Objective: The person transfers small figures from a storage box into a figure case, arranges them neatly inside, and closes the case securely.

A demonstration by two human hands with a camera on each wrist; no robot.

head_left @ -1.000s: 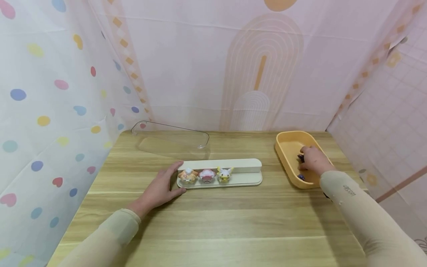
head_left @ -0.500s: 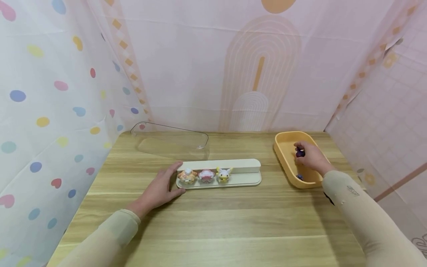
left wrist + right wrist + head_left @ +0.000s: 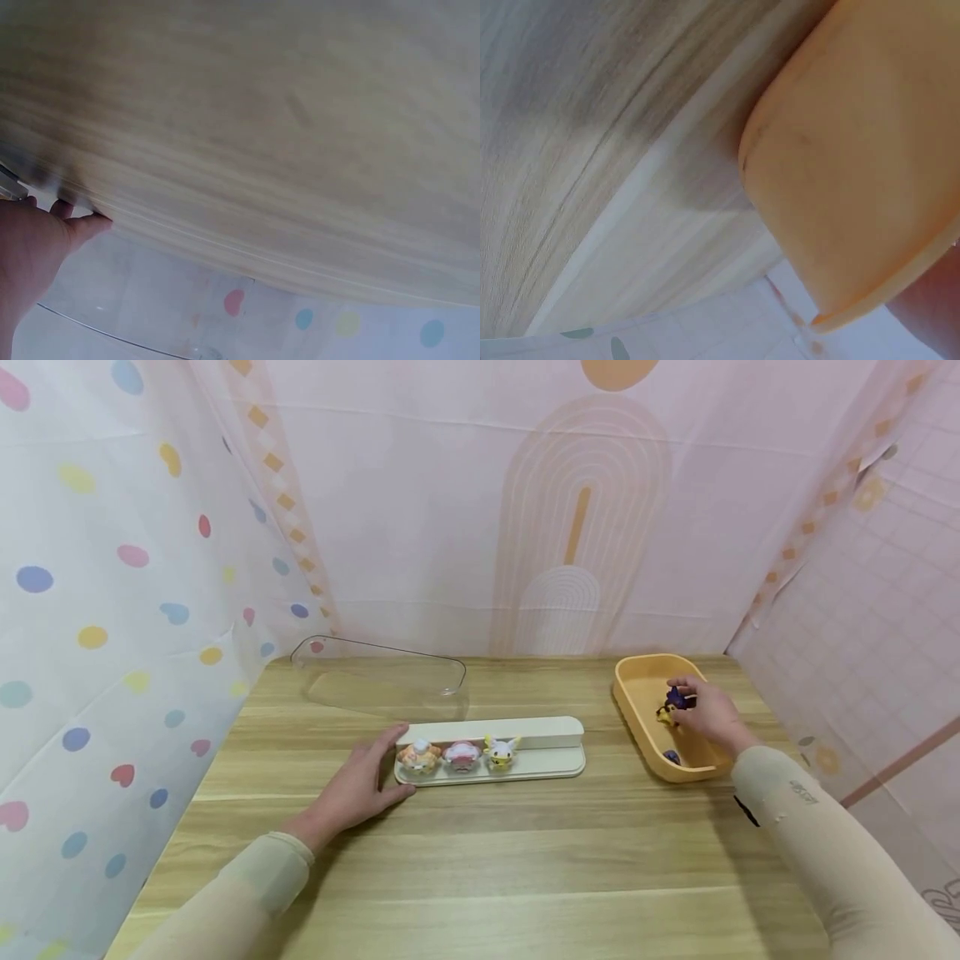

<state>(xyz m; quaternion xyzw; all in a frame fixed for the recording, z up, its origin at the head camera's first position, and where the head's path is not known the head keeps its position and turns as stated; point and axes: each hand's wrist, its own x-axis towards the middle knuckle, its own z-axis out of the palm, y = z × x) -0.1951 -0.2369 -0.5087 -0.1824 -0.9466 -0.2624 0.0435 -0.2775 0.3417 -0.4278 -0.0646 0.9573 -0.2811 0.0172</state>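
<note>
We are seeing the right hand pinching a small purple figure at its fingertips, over the orange tub. The left hand is resting open against the cream tray, fingers touching its left end beside three figures.

Wooden table bears white tray, orange bin, clear lid.
</note>
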